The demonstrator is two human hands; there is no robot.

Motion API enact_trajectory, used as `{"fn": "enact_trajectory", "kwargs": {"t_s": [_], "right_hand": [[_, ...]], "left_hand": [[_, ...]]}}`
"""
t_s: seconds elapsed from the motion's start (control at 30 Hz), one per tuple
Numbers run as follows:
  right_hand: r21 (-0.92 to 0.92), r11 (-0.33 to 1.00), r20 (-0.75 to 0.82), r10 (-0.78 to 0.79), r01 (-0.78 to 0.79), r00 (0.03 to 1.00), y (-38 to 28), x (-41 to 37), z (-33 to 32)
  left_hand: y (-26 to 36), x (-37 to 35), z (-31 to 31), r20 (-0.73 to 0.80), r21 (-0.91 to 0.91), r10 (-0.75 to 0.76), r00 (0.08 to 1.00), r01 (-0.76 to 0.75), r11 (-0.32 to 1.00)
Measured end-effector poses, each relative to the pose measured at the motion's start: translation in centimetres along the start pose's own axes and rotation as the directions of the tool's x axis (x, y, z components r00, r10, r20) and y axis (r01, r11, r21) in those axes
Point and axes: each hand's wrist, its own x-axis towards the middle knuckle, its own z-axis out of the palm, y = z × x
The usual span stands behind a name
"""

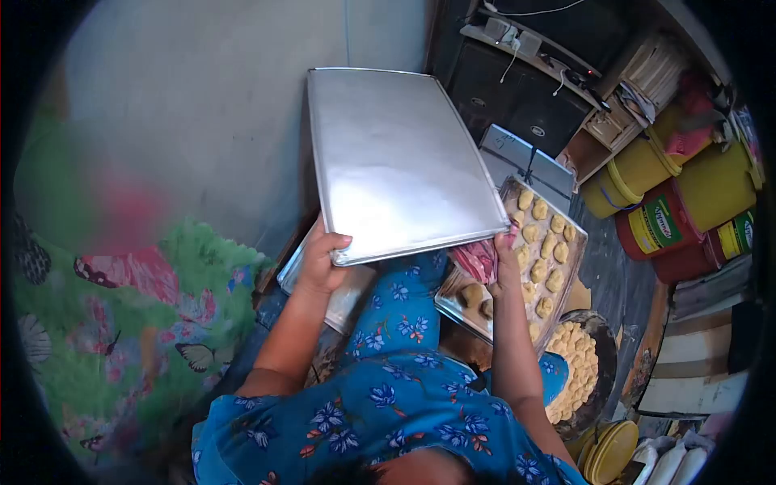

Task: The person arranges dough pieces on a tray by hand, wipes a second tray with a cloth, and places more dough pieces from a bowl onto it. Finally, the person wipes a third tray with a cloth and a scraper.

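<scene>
Both my hands hold up a large silver metal tray, tilted in front of me. My left hand grips its lower left corner, thumb over the rim. At the lower right corner my right hand grips the rim, with a pink cloth beside or under it. To the right, partly behind my right forearm, lies a tray with rows of dough pieces. Further right is a dark round pan heaped with small dough pieces. Another metal tray lies low behind my left hand.
Yellow buckets and a red bucket stand at the right near a dark cabinet. A green butterfly-patterned cloth covers the left side. Yellow lids and plastic bags are at the lower right.
</scene>
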Motion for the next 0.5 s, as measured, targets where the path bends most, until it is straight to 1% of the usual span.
{"fn": "enact_trajectory", "kwargs": {"t_s": [0.07, 0.13, 0.17, 0.2, 0.23, 0.27, 0.3, 0.33, 0.37, 0.4, 0.43, 0.5], "right_hand": [[-0.1, 0.993, -0.146, -0.077, 0.062, 0.986, -1.6, -0.9, 0.0], [-0.236, 0.957, -0.139, -0.206, 0.17, 0.969, -3.1, -1.7, 2.2], [-0.304, 0.928, -0.135, -0.267, 0.217, 0.954, -3.7, -2.3, 3.8], [-0.364, 0.91, -0.126, -0.259, 0.198, 0.958, -3.9, -2.5, 6.2], [-0.457, 0.86, -0.063, -0.287, 0.228, 0.956, -2.0, -1.2, 6.0], [-0.768, 0.068, 0.41, -0.712, 0.637, 0.57, -1.7, -0.9, 9.7], [-0.691, -0.039, 0.585, -0.616, 0.721, 0.528, -2.3, -2.2, 14.2], [-0.636, 0.079, 0.682, -0.408, 0.768, 0.607, -2.8, -3.3, 18.3], [-0.648, -0.094, 0.743, -0.299, 0.756, 0.599, 0.6, -3.6, 19.2], [-0.609, -0.089, 0.79, -0.15, 0.788, 0.594, 2.4, -4.0, 20.6], [-0.581, -0.08, 0.813, -0.096, 0.81, 0.574, 3.6, -4.2, 21.5], [-0.511, -0.176, 0.856, -0.193, 0.842, 0.479, 3.9, -2.9, 22.8]], "left_hand": [[1.6, 0.5, -0.8, -0.007, 0.048, 0.029, 1.0, -0.029, 0.998], [2.7, 0.3, -0.5, -0.038, 0.086, 0.033, 0.999, -0.03, 0.996], [2.8, 0.2, -0.5, -0.026, 0.117, 0.043, 0.999, -0.04, 0.992], [2.7, 0.1, -0.6, -0.015, 0.147, 0.05, 0.999, -0.047, 0.988], [2.6, -0.1, -0.4, -0.002, 0.177, 0.056, 0.998, -0.055, 0.983], [2.4, -0.5, -0.1, 0.001, 0.203, 0.055, 0.998, -0.054, 0.978], [2.1, -0.8, 0.1, 0.013, 0.217, 0.048, 0.999, -0.05, 0.975], [1.8, -1.1, 0.3, 0.024, 0.232, 0.043, 0.999, -0.048, 0.972], [1.6, -1.6, 0.5, 0.034, 0.246, 0.041, 0.999, -0.048, 0.968], [1.6, -2.4, 1.4, -0.025, 0.204, 0.043, 0.999, -0.037, 0.978], [1.8, -3.0, 1.1, 0.002, 0.222, 0.046, 0.999, -0.046, 0.974], [2.7, -4.0, -0.1, 0.056, 0.259, 0.062, 0.997, -0.074, 0.963]]}}
